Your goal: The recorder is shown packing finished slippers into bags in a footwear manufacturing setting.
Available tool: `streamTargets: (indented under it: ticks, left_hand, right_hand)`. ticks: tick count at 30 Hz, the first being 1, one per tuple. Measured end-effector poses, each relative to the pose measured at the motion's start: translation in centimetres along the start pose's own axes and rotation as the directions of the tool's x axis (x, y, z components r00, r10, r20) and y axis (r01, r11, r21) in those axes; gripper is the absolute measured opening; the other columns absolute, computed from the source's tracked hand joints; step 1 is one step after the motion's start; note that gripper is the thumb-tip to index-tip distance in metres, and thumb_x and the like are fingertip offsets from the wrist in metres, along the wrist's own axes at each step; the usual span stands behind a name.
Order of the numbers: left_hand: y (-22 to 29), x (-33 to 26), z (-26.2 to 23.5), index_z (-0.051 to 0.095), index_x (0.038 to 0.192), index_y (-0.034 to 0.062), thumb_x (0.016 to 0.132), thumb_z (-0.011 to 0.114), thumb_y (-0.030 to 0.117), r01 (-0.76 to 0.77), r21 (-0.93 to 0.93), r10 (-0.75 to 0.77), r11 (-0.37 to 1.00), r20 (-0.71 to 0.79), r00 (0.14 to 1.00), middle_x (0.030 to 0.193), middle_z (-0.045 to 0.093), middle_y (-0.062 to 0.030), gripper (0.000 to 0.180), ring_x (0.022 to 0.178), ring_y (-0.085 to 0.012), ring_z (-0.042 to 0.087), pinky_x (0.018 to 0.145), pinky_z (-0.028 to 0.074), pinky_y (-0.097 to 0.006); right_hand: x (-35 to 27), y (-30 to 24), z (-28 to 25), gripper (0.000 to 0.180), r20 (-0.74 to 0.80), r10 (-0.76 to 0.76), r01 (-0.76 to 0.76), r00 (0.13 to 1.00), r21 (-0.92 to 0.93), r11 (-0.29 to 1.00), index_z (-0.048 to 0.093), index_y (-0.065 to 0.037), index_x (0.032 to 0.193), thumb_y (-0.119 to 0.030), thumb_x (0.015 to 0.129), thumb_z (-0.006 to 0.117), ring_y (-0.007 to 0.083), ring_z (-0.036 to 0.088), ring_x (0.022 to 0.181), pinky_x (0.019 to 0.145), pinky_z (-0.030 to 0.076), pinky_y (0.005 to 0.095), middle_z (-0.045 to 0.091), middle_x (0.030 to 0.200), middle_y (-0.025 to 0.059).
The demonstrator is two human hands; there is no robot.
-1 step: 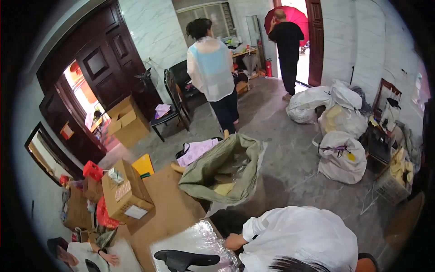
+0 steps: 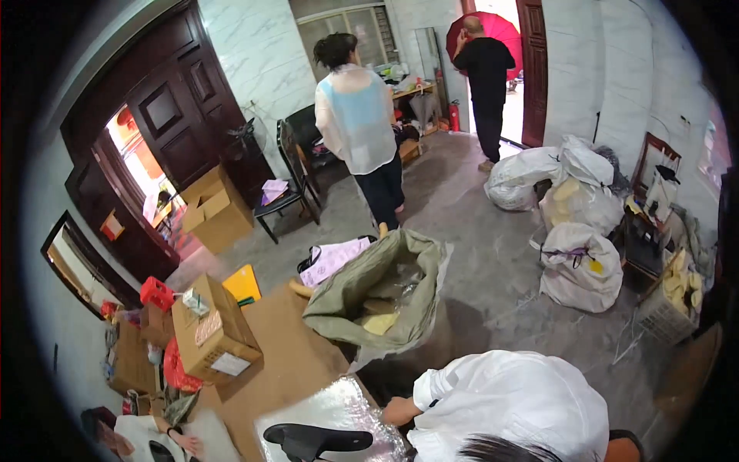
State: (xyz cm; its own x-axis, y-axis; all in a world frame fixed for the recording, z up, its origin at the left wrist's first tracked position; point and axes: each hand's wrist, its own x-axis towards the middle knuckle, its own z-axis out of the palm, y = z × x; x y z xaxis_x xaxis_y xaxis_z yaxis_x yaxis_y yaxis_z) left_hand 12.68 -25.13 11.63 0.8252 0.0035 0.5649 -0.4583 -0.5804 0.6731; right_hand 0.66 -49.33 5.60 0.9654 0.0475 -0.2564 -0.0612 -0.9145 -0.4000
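Neither of my hands shows in the head view. At the lower edge, a co-worker in a white top (image 2: 516,400) leans over the brown table (image 2: 292,339), hair toward the bottom. This person's hand (image 2: 399,410) rests at the edge of a shiny clear plastic sheet (image 2: 331,404); whether it grips the sheet cannot be made out. A black saddle-shaped object (image 2: 315,440) appears in front of the sheet. Another person's hand (image 2: 187,442) lies over pale material at the lower left. Beyond the table stands an opened green-lined sack (image 2: 331,308) with pale yellow pieces (image 2: 379,322) inside.
A taped cardboard box (image 2: 215,331) sits on the table's left. Full white sacks (image 2: 581,269) and a crate of yellow pieces (image 2: 666,319) line the right. A standing person (image 2: 358,115), a chair (image 2: 281,200), an open carton (image 2: 218,212) and a person with a red umbrella (image 2: 493,38) are farther back.
The view has shifted very slightly. The standing person's head has turned a little to the right.
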Motion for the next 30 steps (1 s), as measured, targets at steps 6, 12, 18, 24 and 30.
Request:
streamTargets:
  ticks: [6,12,18,24,30]
  left_hand:
    - [-0.6,-1.5,3.0,0.061,0.094,0.0054,0.070,0.065,0.015,0.010,0.016,-0.011,1.000,0.051,0.999,0.086,0.061,-0.0153,0.026,0.077,-0.0284,0.057,0.074,0.045,-0.038]
    - [-1.7,-4.4,3.4,0.061,0.094,0.0078,0.069,0.066,0.018,0.047,0.062,-0.052,0.997,0.082,0.995,0.085,0.062,-0.0135,0.027,0.076,-0.0276,0.058,0.072,0.046,-0.038]
    - [-2.7,-7.0,3.9,0.062,0.094,0.0103,0.068,0.068,0.021,0.083,0.101,-0.093,0.991,0.091,0.991,0.085,0.062,-0.0117,0.029,0.075,-0.0268,0.059,0.070,0.046,-0.038]
    - [-4.1,-9.5,3.3,0.062,0.094,0.0128,0.067,0.069,0.024,0.123,0.159,-0.139,0.980,0.096,0.986,0.084,0.063,-0.0099,0.030,0.074,-0.0260,0.059,0.068,0.047,-0.037]
    - [-5.4,-10.7,4.1,0.063,0.094,0.0152,0.065,0.071,0.027,0.159,0.207,-0.186,0.965,0.115,0.976,0.083,0.064,-0.0081,0.032,0.073,-0.0252,0.060,0.066,0.048,-0.037]
  right_hand:
    - [-0.1,3.7,-2.0,0.023,-0.005,-0.197,0.197,0.980,0.060,0.979,0.058,-0.006,0.089,-0.023,0.074,0.053,0.0350,0.061,0.069,0.056,0.046,0.0470,0.062,0.074,0.0134]
    - [-0.2,4.3,-3.5,0.029,0.004,-0.194,0.193,0.981,0.092,0.977,0.056,-0.004,0.097,-0.023,0.076,0.053,0.0349,0.061,0.071,0.056,0.046,0.0469,0.062,0.077,0.0148]
    - [-0.2,4.3,-2.9,0.032,0.065,-0.151,0.147,0.986,0.061,0.987,0.054,-0.004,0.102,-0.024,0.076,0.053,0.0351,0.060,0.073,0.056,0.046,0.0467,0.062,0.078,0.0152]
    - [0.1,4.1,-3.1,0.032,0.062,-0.178,0.173,0.982,0.076,0.982,0.053,-0.005,0.102,-0.025,0.077,0.053,0.0358,0.060,0.073,0.056,0.046,0.0472,0.061,0.078,0.0153]
    - [0.1,3.7,-4.6,0.035,0.088,-0.149,0.137,0.985,0.129,0.982,0.053,-0.004,0.104,-0.025,0.077,0.053,0.0355,0.060,0.075,0.059,0.046,0.0467,0.061,0.081,0.0159]
